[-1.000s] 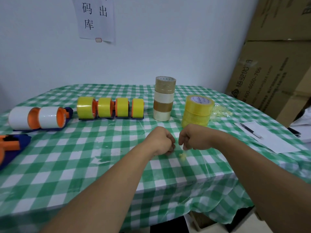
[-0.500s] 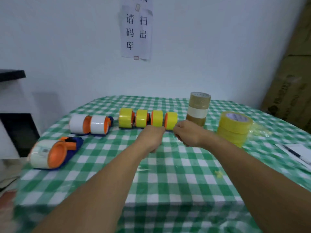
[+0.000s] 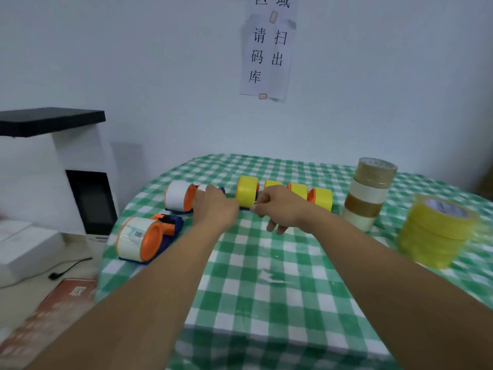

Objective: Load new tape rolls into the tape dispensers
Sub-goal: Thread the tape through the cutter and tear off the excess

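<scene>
Four blue-and-orange dispensers with yellow rolls [image 3: 247, 192] stand in a row at the back of the checked table [image 3: 280, 289]. Left of them stands a dispenser with a white roll [image 3: 176, 194], and a second one [image 3: 203, 187] is mostly hidden under my left hand [image 3: 214, 208], whose fingertips touch it. Another white-roll dispenser [image 3: 141, 239] lies nearer the left edge. My right hand [image 3: 280, 209] is at the leftmost yellow dispenser's near side, thumb and forefinger close together, the other fingers hanging loose. Whether it pinches anything is unclear.
A stack of brown and white tape rolls [image 3: 369, 193] stands at the right, with a stack of yellow rolls [image 3: 437, 231] nearer. A white machine [image 3: 53, 177] and a cable [image 3: 66, 268] sit left of the table. A paper notice [image 3: 266, 49] hangs on the wall.
My view has swung left. Both hands have moved away from the table's middle toward the row of dispensers, the left one now on the second white-roll dispenser.
</scene>
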Demonstrator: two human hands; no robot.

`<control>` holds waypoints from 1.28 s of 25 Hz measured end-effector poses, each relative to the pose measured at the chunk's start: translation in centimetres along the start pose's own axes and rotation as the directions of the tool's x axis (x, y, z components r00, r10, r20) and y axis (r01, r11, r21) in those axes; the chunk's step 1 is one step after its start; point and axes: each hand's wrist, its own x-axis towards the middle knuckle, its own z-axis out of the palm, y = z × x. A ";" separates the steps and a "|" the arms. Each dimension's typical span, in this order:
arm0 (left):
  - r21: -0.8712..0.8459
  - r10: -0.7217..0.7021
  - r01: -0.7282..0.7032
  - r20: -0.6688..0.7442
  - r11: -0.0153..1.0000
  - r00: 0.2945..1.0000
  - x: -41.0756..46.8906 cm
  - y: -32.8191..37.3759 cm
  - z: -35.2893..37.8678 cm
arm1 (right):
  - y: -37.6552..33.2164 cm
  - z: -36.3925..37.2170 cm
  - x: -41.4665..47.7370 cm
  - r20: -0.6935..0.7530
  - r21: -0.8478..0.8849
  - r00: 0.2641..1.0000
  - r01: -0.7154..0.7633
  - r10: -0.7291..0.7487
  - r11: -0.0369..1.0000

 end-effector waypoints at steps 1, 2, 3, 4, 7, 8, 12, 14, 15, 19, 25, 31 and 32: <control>-0.006 -0.010 0.010 -0.027 1.000 1.000 0.5 -0.2 -0.2 | -0.4 0.5 0.7 0.012 0.038 1.000 -0.001 0.000 0.999; -0.013 -0.020 0.020 -0.055 1.000 0.998 1.2 -0.6 -0.3 | -0.9 1.2 1.7 0.019 0.079 1.000 -0.005 0.003 0.997; -0.024 -0.036 0.034 -0.067 0.999 0.997 1.8 -1.0 -0.4 | -1.3 1.8 2.5 0.028 0.122 1.000 -0.008 0.005 0.992; -0.034 -0.044 0.042 -0.072 0.999 0.996 2.4 -1.4 -0.3 | -1.6 2.5 3.4 0.042 0.165 0.999 -0.012 0.006 0.986; -0.027 -0.038 0.037 -0.059 0.999 0.998 3.4 -2.0 0.2 | -2.2 4.4 5.9 0.080 0.267 0.997 -0.042 0.021 0.963; -0.025 -0.037 0.036 -0.060 0.999 0.998 3.8 -2.1 0.2 | -2.4 5.0 6.7 0.083 0.293 0.996 -0.063 0.040 0.954; -0.013 -0.044 0.043 -0.042 0.999 0.998 5.0 -2.7 0.3 | -2.9 6.7 8.6 0.090 0.410 0.989 -0.147 0.120 0.900; -0.052 -0.061 0.059 -0.032 0.997 0.998 5.2 -2.9 0.4 | -3.2 7.1 9.1 0.088 0.469 0.989 -0.145 0.118 0.871; -0.066 -0.067 0.065 -0.030 0.996 0.997 5.2 -2.9 0.4 | -3.3 7.4 9.3 0.083 0.479 0.990 -0.137 0.110 0.867; -0.109 -0.064 0.059 -0.049 0.992 0.997 5.4 -2.9 0.4 | -3.2 8.4 10.1 0.053 0.492 0.992 -0.129 0.119 0.861; -0.097 -0.076 0.070 -0.068 0.993 0.995 4.9 -2.7 0.0 | -1.9 9.1 10.7 0.049 0.562 0.996 -0.085 0.069 0.823; -0.112 -0.011 -0.010 -0.190 0.994 0.982 3.9 -1.6 -1.7 | -1.6 8.2 10.3 -0.048 0.630 0.999 0.027 0.004 0.776; -0.139 0.001 -0.032 -0.213 0.990 0.977 3.7 -1.3 -2.0 | -1.7 7.6 9.9 -0.053 0.630 0.998 0.045 -0.014 0.775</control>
